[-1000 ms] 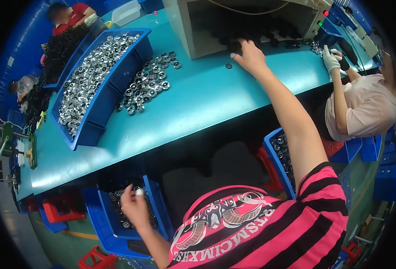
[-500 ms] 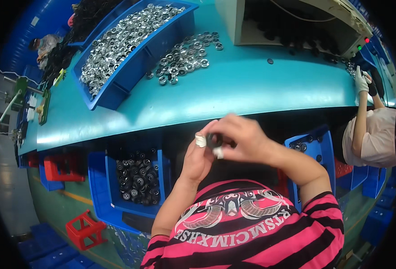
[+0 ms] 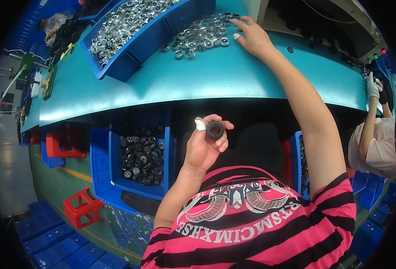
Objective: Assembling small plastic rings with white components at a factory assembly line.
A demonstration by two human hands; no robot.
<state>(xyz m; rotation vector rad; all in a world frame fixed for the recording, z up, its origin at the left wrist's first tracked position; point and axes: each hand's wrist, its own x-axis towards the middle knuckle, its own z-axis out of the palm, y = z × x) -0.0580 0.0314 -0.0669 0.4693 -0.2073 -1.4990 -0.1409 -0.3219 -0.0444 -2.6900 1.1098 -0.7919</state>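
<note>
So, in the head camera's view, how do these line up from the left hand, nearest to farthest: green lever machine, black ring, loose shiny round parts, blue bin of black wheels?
1. Black ring: in the left hand itself.
2. Blue bin of black wheels: just to its left.
3. Loose shiny round parts: ahead, on the table.
4. Green lever machine: off at far left.

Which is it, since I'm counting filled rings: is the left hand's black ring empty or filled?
Empty: the left hand holds the black ring, and skin colour shows through its open middle.
</note>
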